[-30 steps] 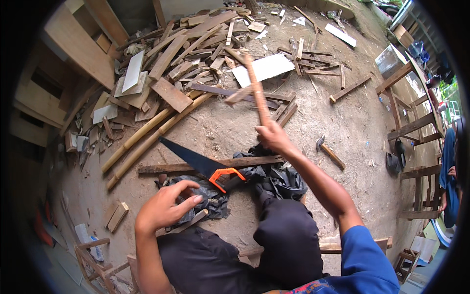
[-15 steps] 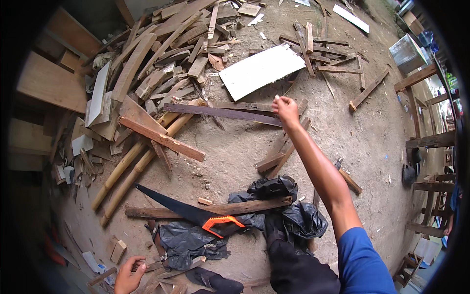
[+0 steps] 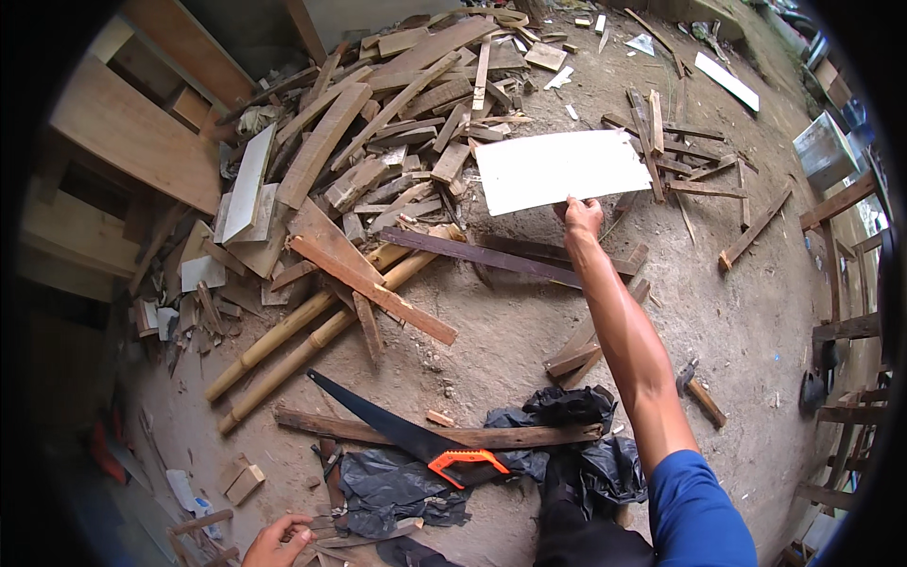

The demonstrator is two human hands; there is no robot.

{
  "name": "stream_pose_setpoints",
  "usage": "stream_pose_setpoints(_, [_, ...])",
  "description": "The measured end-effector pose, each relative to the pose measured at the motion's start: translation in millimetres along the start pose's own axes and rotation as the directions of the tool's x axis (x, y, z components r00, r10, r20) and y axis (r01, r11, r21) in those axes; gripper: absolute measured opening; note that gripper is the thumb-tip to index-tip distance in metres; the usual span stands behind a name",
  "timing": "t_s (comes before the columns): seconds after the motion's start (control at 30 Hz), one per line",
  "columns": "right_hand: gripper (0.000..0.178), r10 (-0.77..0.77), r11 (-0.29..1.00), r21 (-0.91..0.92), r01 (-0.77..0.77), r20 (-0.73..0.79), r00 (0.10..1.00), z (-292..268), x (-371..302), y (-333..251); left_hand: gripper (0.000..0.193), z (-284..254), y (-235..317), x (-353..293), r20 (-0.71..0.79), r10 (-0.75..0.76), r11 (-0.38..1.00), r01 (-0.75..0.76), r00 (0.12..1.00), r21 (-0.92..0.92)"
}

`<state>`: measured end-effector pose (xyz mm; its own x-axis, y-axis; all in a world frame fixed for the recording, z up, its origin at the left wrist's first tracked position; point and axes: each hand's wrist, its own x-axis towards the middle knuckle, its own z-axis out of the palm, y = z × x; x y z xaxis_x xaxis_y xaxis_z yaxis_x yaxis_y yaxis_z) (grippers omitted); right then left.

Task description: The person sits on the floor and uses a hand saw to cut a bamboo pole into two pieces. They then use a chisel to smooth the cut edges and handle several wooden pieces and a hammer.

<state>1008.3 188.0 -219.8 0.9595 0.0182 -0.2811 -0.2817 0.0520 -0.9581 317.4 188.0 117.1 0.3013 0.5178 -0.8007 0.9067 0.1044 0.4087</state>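
At the near edge of a flat white board [image 3: 557, 170], my right hand [image 3: 583, 217] is closed, thumb on top and the other fingers partly hidden beneath. The board lies tilted over the dirt beside the scrap pile. My left hand [image 3: 277, 542] is low at the lower left, loosely curled with its fingers apart and nothing seen in it. Close to it are thin wood scraps and a black plastic sheet [image 3: 402, 491]. A handsaw [image 3: 402, 430] with an orange handle rests across a dark wooden batten [image 3: 529, 437] in front of me.
A big heap of scrap wood [image 3: 378, 142] fills the upper left. Two bamboo poles [image 3: 326, 331] and a purplish plank [image 3: 482, 255] lie in the middle. A hammer [image 3: 702, 395] is right of my forearm. Wooden frames [image 3: 841, 331] stand along the right side.
My right hand has gone from just short of the white board to gripping its near edge. The view has shifted, so the scene sits farther right; my left hand stays low.
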Motion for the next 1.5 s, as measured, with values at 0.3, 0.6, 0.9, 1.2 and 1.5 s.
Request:
stream_pose_setpoints(0.3, [0.082, 0.016, 0.988, -0.125, 0.088, 0.657, 0.754, 98.1, -109.4, -88.3, 0.035, 5.4, 13.8, 9.2, 0.000, 0.145, 0.989, -0.145, 0.989, -0.029])
stream_pose_setpoints(0.6, [0.082, -0.219, 0.714, -0.636, 0.293, 0.194, 0.956, -79.6, -7.9, -37.5, 0.034, 4.8, 13.3, -19.0, -0.001, 0.093, 0.995, -0.093, 0.996, 0.045])
stream_pose_setpoints(0.9, [0.094, -0.373, 0.443, -0.852, 0.278, 0.106, 0.922, -160.1, 122.7, -51.9, 0.048, -33.1, -128.8, -24.2, -0.228, -0.257, 0.962, 0.271, 0.939, 0.032])
stream_pose_setpoints(1.2, [0.049, -0.338, 0.287, -0.893, 0.346, 0.244, 0.909, -136.2, 120.9, -43.8, 0.045, -21.8, -172.5, -32.6, -0.246, -0.286, 0.936, 0.325, 0.926, 0.134])
stream_pose_setpoints(1.5, [0.050, -0.020, 0.935, -0.197, 0.294, 0.800, 0.600, -27.2, -35.2, -94.9, 0.059, 0.5, -56.1, -22.0, -0.254, -0.339, 0.913, 0.382, 0.906, 0.143])
